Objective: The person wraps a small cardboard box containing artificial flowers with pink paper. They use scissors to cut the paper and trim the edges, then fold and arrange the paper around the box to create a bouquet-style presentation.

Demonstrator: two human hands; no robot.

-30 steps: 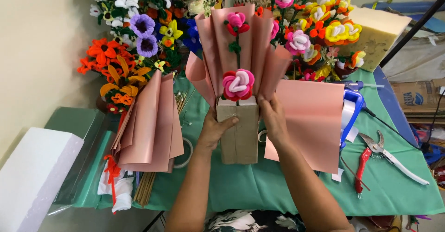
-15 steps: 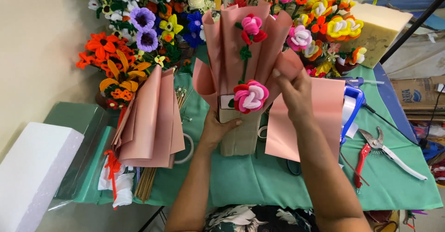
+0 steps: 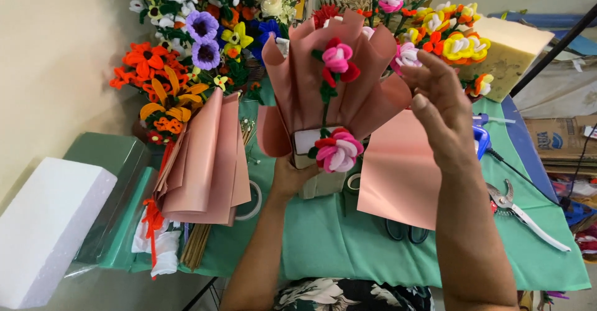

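Holding pink paper wrap [image 3: 323, 93] with two pink flowers inside, left hand [image 3: 292, 177].

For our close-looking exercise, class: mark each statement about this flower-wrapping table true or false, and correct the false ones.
1. The left hand grips the base of the bouquet. True.
2. The right hand holds the pliers. False: it is raised, open and empty; the pliers lie on the table.
3. The wrapping paper is blue. False: it is pink.
4. A white foam block lies at the far left. True.
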